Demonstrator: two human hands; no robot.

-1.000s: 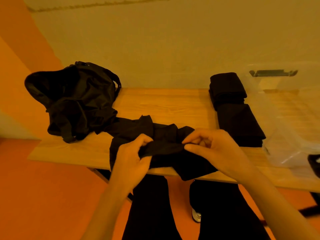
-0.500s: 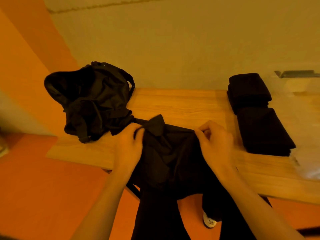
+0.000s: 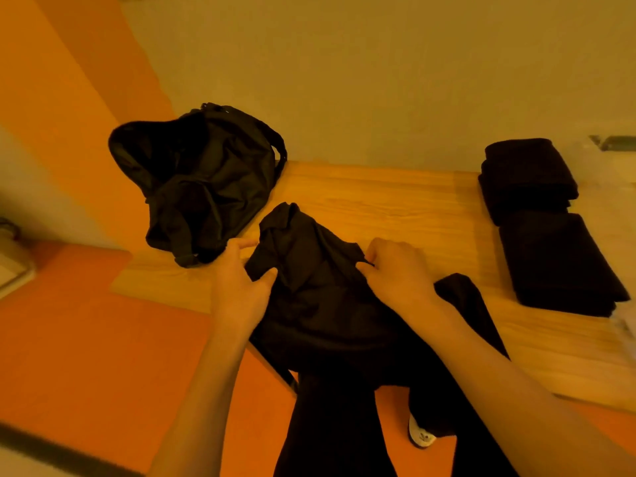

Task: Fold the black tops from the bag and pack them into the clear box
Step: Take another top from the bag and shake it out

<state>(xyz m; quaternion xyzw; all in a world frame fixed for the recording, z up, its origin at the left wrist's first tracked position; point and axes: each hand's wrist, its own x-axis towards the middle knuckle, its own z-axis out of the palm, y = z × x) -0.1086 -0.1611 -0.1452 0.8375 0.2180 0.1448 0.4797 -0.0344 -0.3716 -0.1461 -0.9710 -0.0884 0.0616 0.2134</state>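
A crumpled black top [image 3: 309, 280] lies on the wooden table [image 3: 395, 204] near its front edge, part of it hanging over towards my legs. My left hand [image 3: 241, 287] pinches its left edge between thumb and fingers. My right hand [image 3: 395, 270] pinches its right edge with curled fingers. The open black bag [image 3: 199, 180] slumps at the table's back left, just beyond my left hand. Two folded black tops [image 3: 547, 228] are stacked side by side at the right. Only a faint corner of the clear box [image 3: 616, 146] shows at the right edge.
A beige wall runs behind the table, and orange floor lies to the left and below. My black trousers and a white shoe [image 3: 421, 435] are under the front edge. Bare wood shows between the bag and the folded tops.
The view has swung left, so the clear box has nearly left the frame. Both hands have moved apart along the top, spreading it from a bunched strip into a wider shape.
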